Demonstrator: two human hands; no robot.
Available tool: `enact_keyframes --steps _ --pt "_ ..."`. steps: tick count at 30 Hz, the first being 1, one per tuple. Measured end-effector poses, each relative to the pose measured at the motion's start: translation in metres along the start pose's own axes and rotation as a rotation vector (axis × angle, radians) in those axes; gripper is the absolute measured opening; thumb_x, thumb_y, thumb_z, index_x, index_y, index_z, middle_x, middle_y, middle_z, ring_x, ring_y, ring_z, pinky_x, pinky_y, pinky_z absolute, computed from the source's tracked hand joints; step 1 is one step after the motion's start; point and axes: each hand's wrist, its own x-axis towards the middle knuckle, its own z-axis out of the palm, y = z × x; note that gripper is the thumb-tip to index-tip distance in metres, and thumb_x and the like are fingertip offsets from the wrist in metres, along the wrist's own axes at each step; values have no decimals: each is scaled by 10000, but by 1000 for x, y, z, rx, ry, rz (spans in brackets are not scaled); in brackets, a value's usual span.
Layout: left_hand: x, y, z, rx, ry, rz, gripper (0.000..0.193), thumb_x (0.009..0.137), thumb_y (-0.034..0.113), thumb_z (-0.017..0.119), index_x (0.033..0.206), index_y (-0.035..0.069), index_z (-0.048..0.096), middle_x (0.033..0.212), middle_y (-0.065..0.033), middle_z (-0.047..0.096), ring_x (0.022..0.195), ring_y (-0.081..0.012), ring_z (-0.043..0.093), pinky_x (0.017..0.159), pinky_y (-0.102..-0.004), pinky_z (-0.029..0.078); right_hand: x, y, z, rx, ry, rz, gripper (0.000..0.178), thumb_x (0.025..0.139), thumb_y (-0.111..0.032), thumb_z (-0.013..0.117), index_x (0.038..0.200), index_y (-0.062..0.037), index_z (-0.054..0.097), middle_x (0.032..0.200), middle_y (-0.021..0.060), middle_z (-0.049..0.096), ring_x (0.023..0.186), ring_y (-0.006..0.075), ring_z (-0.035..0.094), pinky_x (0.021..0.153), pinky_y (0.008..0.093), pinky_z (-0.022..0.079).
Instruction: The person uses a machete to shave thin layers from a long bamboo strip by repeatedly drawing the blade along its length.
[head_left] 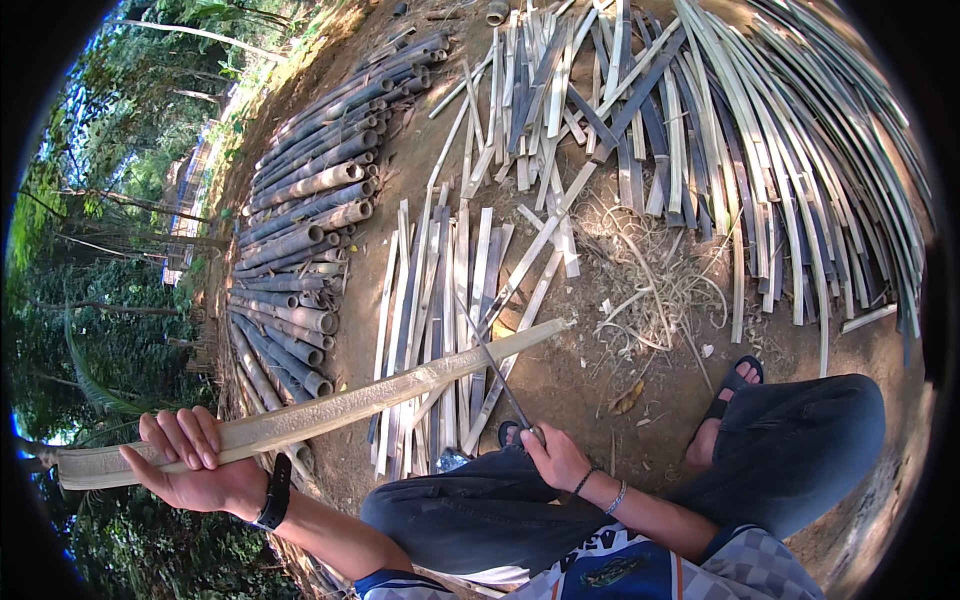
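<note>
A long pale bamboo strip (350,400) slants across in front of me, its narrow end up to the right. My left hand (195,460) is wrapped round its wide end at the far left, fingers over the top. In my right hand (558,460), near my knees, is the handle of a knife (508,388). Its thin, dark blade points up and left and crosses the strip near the narrow end; whether the edge bites into it I cannot tell. Below the strip, a pile of split bamboo strips (460,250) lies on the ground.
Dark bamboo poles (320,190) are stacked at the left. Many long split strips (780,160) spread over the far right. A heap of curly shavings (650,290) sits on the bare soil between. My bent legs (780,450) frame the near side; trees (100,280) stand beyond the poles.
</note>
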Motion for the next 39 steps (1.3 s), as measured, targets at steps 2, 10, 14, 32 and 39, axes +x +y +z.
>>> enact_keyframes --steps 2,10,14,32,39 --pt "-1 2 0 21 14 9 415 972 370 474 648 148 339 477 41 268 333 -42 212 303 -188 181 1 6 -1 170 -39 169 407 965 -352 464 950 46 549 755 271 606 776 461 595 679 479 458" --pt "-1 0 7 4 28 -4 422 967 368 482 640 151 330 475 41 268 332 -41 218 304 -184 189 8 28 -1 81 36 103 436 961 -361 473 867 57 553 691 250 612 719 432 621 661 476 467" --pt "0 5 -1 16 16 -6 421 964 372 487 641 152 330 478 39 270 334 -41 220 307 -187 184 10 15 -9 230 -23 355 420 962 -347 482 867 54 562 605 191 611 618 363 632 610 435 484" --pt "2 -4 -3 -9 -49 -27 418 971 366 475 645 144 338 484 36 281 336 -45 237 318 -187 201 9 -39 -14 94 -150 74 473 968 -372 457 874 89 508 849 348 568 900 532 529 783 521 424" --pt "-3 7 -4 -78 -119 -29 409 971 375 486 670 137 344 477 32 292 319 -40 261 296 -166 219 9 -22 -18 395 -173 383 497 990 -438 403 838 22 511 475 48 463 344 132 478 344 306 396"
